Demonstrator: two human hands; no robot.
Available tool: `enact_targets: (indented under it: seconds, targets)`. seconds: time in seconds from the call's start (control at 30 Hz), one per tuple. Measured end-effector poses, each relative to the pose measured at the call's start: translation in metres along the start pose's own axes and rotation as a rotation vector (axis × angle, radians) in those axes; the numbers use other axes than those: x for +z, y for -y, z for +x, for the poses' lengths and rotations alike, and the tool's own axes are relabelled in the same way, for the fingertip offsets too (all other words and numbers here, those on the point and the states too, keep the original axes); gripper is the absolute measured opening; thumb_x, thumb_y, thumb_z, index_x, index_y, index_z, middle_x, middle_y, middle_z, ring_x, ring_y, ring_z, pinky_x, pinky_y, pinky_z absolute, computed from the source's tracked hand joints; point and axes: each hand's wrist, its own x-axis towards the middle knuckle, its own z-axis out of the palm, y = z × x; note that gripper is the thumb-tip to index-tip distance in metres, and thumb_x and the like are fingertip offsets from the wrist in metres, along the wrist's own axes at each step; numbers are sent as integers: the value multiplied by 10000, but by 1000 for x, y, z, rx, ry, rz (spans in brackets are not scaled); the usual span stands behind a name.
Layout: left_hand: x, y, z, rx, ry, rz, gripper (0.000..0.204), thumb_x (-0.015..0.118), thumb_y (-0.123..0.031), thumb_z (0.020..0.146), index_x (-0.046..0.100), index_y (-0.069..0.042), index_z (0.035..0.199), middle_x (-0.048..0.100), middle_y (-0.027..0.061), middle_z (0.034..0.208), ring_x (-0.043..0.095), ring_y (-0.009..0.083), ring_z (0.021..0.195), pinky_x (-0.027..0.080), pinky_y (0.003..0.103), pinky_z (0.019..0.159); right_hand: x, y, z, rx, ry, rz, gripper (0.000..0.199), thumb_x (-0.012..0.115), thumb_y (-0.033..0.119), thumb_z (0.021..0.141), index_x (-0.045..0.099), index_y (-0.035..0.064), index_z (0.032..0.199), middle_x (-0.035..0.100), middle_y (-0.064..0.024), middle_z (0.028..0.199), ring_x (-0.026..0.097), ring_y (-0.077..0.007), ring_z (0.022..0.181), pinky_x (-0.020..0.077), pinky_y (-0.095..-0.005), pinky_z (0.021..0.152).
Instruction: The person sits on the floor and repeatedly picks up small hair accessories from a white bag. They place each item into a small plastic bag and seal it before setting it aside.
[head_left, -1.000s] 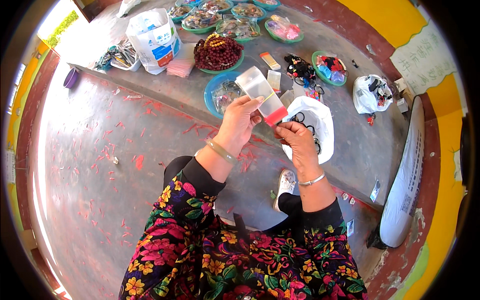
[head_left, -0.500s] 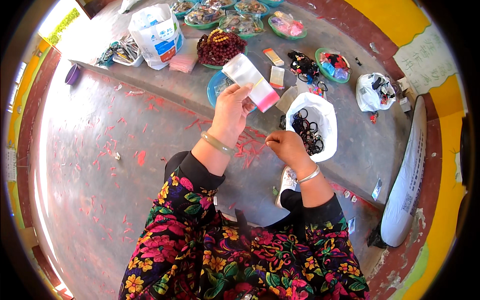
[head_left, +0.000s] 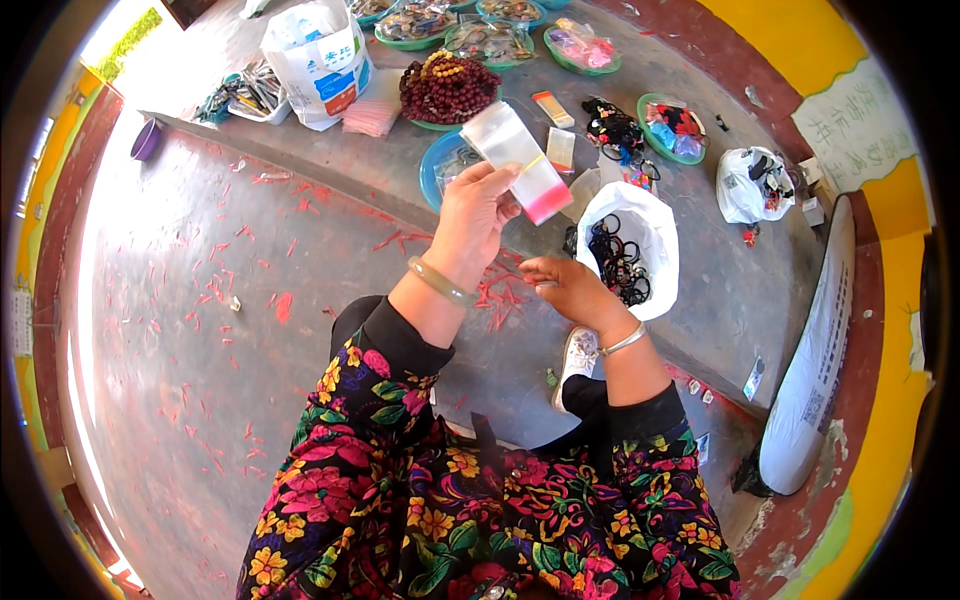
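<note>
A clear plastic packet (head_left: 512, 150), or a thin stack of them, with a pink end and a yellow line is pinched between the thumb and fingers of my left hand (head_left: 478, 212). It is held above the blue basin (head_left: 432, 172), which it partly hides. My right hand (head_left: 575, 290) is lower and to the right, its fingers loosely apart, with nothing visible in them. Just beyond it stands an open white bag (head_left: 660, 245) holding black ring-shaped bands (head_left: 618, 258), perhaps hair ties or bracelets.
Behind are dark red beads (head_left: 448, 88) in a bowl, pink packets (head_left: 372, 115), a white printed bag (head_left: 318, 65) and several green trays of small goods. To the right are a tray (head_left: 690, 150), a white bag (head_left: 750, 185) and a long grey sack (head_left: 808, 370). Red scraps litter the floor.
My right hand's fingers have loosened from a closed pinch and moved slightly left. My left hand still holds the packet, now a little farther right in the view.
</note>
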Motion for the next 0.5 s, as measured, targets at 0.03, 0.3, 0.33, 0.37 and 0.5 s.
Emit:
enact_targets:
  seconds: [0.03,0.3,0.33,0.37,0.5]
  targets:
    - [1,-1,-1,-2,-3,2,56,610,-129,829,604,-77,850,621,4,819,554,87,690,411,232,591,-2,1,1,0,56,-45,346,523,51,778,570,79,1120,642,-177,938,614,-296,903,480,-342,783]
    - [1,-1,-2,-20,-6,21,66,599,-131,835,608,-75,869,619,3,824,556,88,704,414,230,599,-6,0,2,-19,-31,-442,385,480,14,787,537,47,1167,644,-147,975,626,-262,896,472,-324,810]
    - [1,-1,-1,-21,-4,18,66,599,-130,835,608,-75,870,617,2,826,555,88,708,414,231,601,-10,3,4,42,-7,-335,391,477,11,787,532,50,1173,642,-151,981,623,-270,905,472,-330,813]
    - [0,0,0,-22,-3,16,66,598,-129,835,608,-75,871,615,0,829,554,88,712,414,231,602,-16,8,6,103,17,-227,397,475,8,787,526,52,1178,640,-155,987,621,-278,914,471,-337,815]
    - [2,0,-3,-48,-5,28,69,601,-131,831,610,-76,873,610,-4,839,550,87,716,414,233,606,-20,3,2,72,76,152,419,460,-4,779,516,55,1190,639,-148,1003,619,-276,944,471,-347,824]
